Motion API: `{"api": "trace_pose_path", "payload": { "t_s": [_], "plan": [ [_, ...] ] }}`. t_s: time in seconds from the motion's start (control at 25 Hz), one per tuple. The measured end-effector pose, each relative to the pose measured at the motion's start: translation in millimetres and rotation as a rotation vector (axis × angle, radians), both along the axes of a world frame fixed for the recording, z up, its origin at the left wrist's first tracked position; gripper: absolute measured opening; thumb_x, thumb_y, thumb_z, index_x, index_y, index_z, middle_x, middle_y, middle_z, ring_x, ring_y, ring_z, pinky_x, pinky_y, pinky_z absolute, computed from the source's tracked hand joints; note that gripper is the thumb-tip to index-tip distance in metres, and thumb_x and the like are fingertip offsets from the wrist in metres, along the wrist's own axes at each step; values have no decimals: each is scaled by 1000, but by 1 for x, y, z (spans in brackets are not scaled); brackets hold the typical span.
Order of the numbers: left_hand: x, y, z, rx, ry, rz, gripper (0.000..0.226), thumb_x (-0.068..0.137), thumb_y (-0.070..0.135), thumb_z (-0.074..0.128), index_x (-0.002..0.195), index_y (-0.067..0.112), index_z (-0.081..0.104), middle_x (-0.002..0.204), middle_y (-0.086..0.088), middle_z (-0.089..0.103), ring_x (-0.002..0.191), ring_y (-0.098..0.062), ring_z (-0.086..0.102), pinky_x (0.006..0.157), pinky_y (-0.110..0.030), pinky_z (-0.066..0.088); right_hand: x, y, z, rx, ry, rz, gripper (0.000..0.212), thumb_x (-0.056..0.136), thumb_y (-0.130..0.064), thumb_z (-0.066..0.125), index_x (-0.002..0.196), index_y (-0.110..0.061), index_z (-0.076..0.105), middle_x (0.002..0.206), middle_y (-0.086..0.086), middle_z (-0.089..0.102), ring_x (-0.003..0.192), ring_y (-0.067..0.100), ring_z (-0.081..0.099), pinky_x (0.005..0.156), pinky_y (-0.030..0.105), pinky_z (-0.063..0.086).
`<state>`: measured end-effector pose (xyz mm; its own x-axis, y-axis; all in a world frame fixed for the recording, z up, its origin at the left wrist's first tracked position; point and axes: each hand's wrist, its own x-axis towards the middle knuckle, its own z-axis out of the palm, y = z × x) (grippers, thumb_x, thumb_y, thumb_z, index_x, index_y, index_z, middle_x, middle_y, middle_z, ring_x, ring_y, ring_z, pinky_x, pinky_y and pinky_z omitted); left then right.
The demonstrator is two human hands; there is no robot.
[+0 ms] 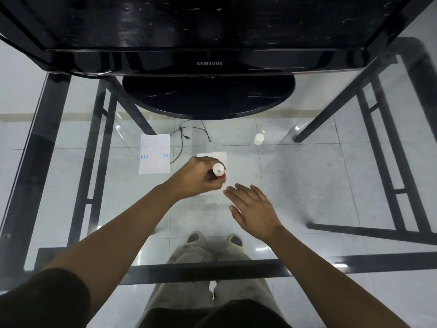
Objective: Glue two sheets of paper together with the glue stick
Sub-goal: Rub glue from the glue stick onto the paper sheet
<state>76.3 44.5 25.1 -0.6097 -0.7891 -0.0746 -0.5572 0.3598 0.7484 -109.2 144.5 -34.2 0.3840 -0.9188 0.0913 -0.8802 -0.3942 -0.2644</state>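
Observation:
My left hand (197, 177) is closed around a glue stick (218, 171) with a white end facing up and a red body, held over a plain white sheet (212, 157) on the glass table. Most of that sheet is hidden under the hand. My right hand (251, 207) hovers flat with fingers apart at the sheet's near right corner, holding nothing. A second sheet (155, 153) with blue printed marks lies to the left. A small white cap (259, 139) stands on the glass at the back right.
A black Samsung monitor (209, 63) on a round base (208, 95) stands at the back of the glass table (331, 185). A thin black cable (182, 140) lies beside the printed sheet. Black table frame bars show through the glass, along with my legs and shoes.

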Motion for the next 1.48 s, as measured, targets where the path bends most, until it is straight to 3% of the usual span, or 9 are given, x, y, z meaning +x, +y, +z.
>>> {"api": "trace_pose_path", "payload": {
  "t_s": [0.16, 0.36, 0.64, 0.88, 1.0, 1.08, 1.2, 1.32, 1.48],
  "plan": [
    [5, -21, -1, -43, -15, 116, 17, 79, 15, 69, 84, -1, 64, 81, -15, 69, 73, -28, 65, 70, -44, 55, 0, 0, 0, -13, -5, 4, 38, 84, -25, 65, 121, -14, 61, 122, 5, 65, 117, 23, 59, 99, 47, 42],
    [-5, -8, 1, 4, -50, -37, 15, 79, 18, 70, 89, 7, 68, 86, -7, 72, 74, -18, 65, 73, -39, 54, 1, 0, -1, -30, -12, 0, 38, 82, -24, 67, 119, -14, 62, 120, 5, 67, 114, 23, 60, 98, 47, 43],
    [3, -25, 3, 28, 37, 192, 11, 77, 18, 71, 85, 12, 67, 83, -2, 72, 76, -11, 66, 70, -27, 54, 2, -1, 1, 6, 2, -4, 36, 83, -25, 66, 118, -15, 63, 119, 4, 67, 113, 23, 61, 98, 44, 44],
    [16, 0, -11, 727, 758, 710, 17, 86, -4, 56, 78, 10, 55, 91, -11, 63, 87, -23, 68, 81, -28, 55, 15, -22, 15, 214, -168, -136, 33, 85, -34, 57, 116, -23, 55, 117, 1, 64, 106, 22, 57, 92, 37, 40],
    [2, 1, -12, 866, 863, 820, 16, 89, 2, 54, 76, 9, 49, 87, -10, 62, 78, -20, 70, 74, -26, 56, 21, -27, 18, 154, -368, -257, 31, 84, -29, 58, 113, -19, 56, 109, 3, 65, 96, 20, 60, 84, 32, 44],
    [-15, -11, -10, 847, 768, 789, 7, 87, 13, 62, 92, 12, 58, 97, -7, 62, 81, -17, 67, 70, -23, 54, 17, -35, 16, 42, -394, -449, 33, 87, -26, 55, 117, -14, 54, 115, 8, 63, 104, 24, 59, 90, 37, 46],
    [-42, -37, -7, 656, 478, 628, 41, 83, 20, 68, 122, 17, 56, 103, 0, 64, 92, -13, 62, 71, -20, 47, 0, -47, 7, 161, -198, -653, 53, 95, -32, 40, 141, -8, 28, 150, 14, 32, 140, 29, 26, 114, 40, 20],
    [-63, -55, -7, 386, 285, 474, 37, 82, 14, 69, 117, 13, 58, 103, -1, 64, 91, -16, 63, 71, -17, 48, -10, -48, -3, 283, -8, -598, 62, 97, -41, 23, 147, -10, 5, 158, 9, 2, 145, 24, -1, 114, 35, -2],
    [-79, -69, -12, 166, 159, 361, 31, 81, 14, 70, 106, 11, 53, 105, -4, 64, 89, -17, 65, 74, -17, 49, -10, -49, -7, 280, 40, -598, 63, 96, -44, 17, 147, -10, 1, 158, 9, -1, 145, 23, -4, 113, 35, -4]
  ]
}}
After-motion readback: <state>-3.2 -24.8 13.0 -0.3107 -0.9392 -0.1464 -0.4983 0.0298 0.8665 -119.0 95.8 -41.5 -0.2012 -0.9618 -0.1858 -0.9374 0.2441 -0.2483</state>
